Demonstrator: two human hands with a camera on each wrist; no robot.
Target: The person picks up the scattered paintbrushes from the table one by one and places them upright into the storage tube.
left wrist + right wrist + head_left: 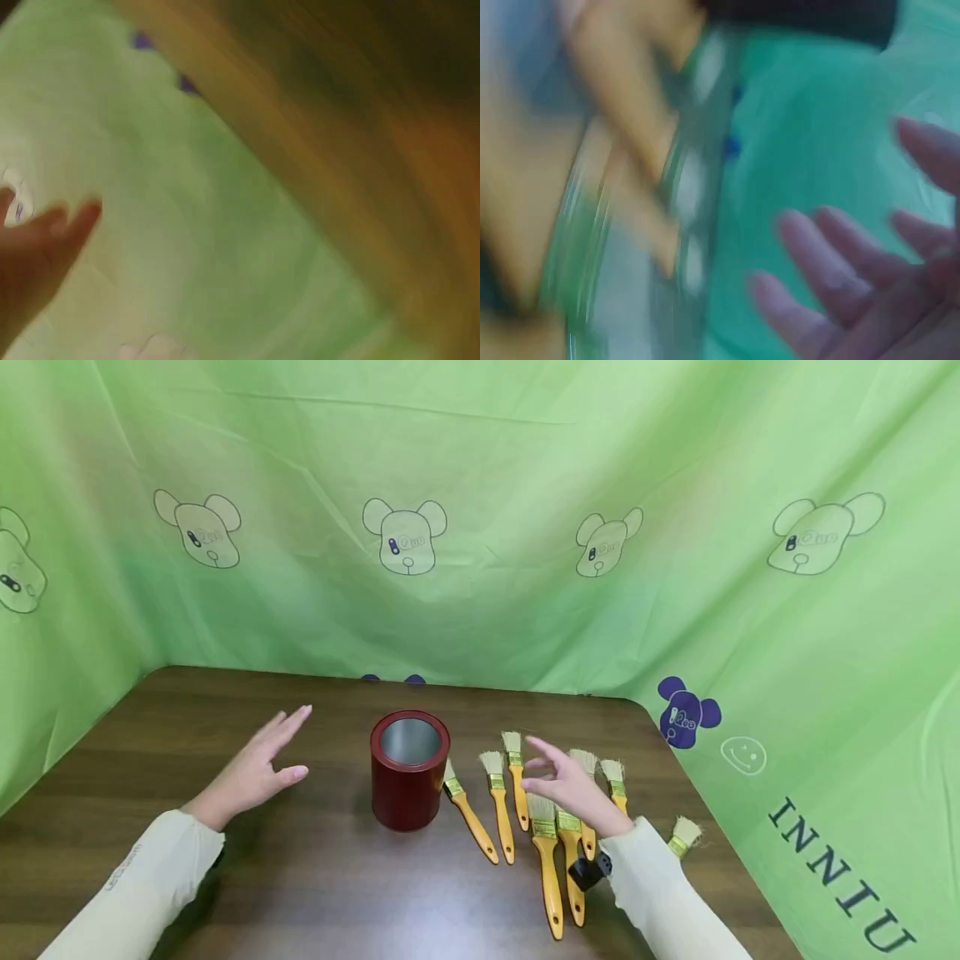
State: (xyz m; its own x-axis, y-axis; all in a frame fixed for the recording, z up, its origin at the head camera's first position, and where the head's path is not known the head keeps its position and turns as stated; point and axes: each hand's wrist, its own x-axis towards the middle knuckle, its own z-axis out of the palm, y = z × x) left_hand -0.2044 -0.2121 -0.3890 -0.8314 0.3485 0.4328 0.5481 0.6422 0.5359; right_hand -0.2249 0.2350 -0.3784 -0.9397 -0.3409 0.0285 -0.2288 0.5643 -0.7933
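Observation:
A dark red can (pixel 408 789) with an open top stands upright near the table's middle. Left of it, my left hand (pixel 251 777) is raised with fingers extended and thumb apart, holding nothing. To the can's right lie several paintbrushes (pixel 551 868) with yellow handles and pale bristles. My right hand (pixel 570 789) hovers over these brushes, its fingers spread and nothing between them. The right wrist view shows that hand (pixel 855 292) with loosely bent fingers beside blurred brushes. In the left wrist view, the left hand (pixel 37 255) shows at the left edge, blurred.
The brown wooden table (pixel 300 893) ends against a green curtain (pixel 480 618) with printed bear heads at the back and sides. One brush (pixel 684 837) lies apart near the right edge, partly hidden by my right sleeve (pixel 660 877).

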